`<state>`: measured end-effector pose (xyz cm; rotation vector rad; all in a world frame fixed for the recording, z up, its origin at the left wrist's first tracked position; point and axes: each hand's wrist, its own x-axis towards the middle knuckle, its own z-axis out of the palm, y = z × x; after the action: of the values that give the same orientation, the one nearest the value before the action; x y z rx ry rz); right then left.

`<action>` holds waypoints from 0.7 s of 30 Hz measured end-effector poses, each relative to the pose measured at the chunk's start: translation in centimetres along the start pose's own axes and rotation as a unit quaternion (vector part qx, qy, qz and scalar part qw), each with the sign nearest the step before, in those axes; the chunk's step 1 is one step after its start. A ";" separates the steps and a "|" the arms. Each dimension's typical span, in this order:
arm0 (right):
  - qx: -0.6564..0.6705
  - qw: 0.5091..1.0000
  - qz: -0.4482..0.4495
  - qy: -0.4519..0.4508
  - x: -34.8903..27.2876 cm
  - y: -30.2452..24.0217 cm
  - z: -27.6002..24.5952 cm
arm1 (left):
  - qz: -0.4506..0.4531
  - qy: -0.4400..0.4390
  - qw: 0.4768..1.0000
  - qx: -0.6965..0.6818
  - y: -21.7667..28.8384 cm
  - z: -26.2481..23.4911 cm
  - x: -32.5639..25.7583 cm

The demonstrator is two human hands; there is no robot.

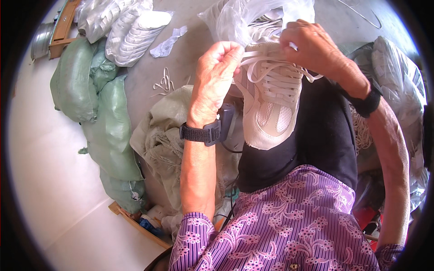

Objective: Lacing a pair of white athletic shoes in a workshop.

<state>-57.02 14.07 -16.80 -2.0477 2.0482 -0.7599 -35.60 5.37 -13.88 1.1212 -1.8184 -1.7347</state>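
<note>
You're mid-lacing, by the look of it: the shoe (270, 108) rests toe-down on your black-clad lap, lace (271, 72) already crossing several eyelet rows. L hand (216, 77) is curled shut, pinching one lace end just beside the shoe's collar. R hand (312, 47) is closed on the other end at the top, fingers bent over it. Next move prob needs both ends kept taut w/ even pull, tips fed through the top eyelets. Loose laces (163, 83) lie on the floor, well apart.
</note>
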 end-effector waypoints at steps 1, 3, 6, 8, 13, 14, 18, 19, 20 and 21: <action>-0.001 1.000 -0.005 0.001 -0.5 0.6 -0.5 | -0.001 0.004 1.000 0.013 0.2 0.2 0.0; -0.018 0.999 0.027 -0.005 -1.5 1.6 -1.4 | -0.012 -0.014 1.000 -0.002 0.3 0.8 0.4; -0.027 0.998 0.048 0.002 -3.1 2.6 -2.8 | -0.010 -0.043 0.999 -0.012 0.2 1.5 0.8; -0.007 0.995 0.099 -0.024 -4.2 2.8 -3.3 | -0.022 -0.032 0.999 0.013 -0.1 1.8 1.0; 0.077 0.990 0.118 -0.001 -5.2 1.9 -2.0 | -0.050 -0.024 0.998 -0.038 -0.8 1.2 1.4; 0.078 0.990 0.120 0.001 -5.4 1.7 -1.7 | -0.069 -0.012 0.994 -0.083 -1.0 1.0 1.5; 0.109 0.987 0.121 0.012 -5.9 1.4 -0.9 | -0.079 -0.008 0.991 -0.108 -1.7 0.6 1.5; 0.110 0.988 0.102 0.034 -6.0 1.4 -0.8 | -0.080 -0.005 0.990 -0.116 -1.8 0.7 1.5; 0.110 0.988 0.094 0.049 -6.0 1.5 -0.8 | -0.079 0.003 0.989 -0.122 -1.8 0.7 1.6; 0.111 0.989 0.083 0.057 -6.1 1.4 -0.8 | -0.080 -0.002 0.989 -0.123 -1.8 0.8 1.5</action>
<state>-58.23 20.12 -18.25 -1.7291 2.0540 -1.0423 -36.65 4.91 -16.11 1.1857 -1.4997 -1.9900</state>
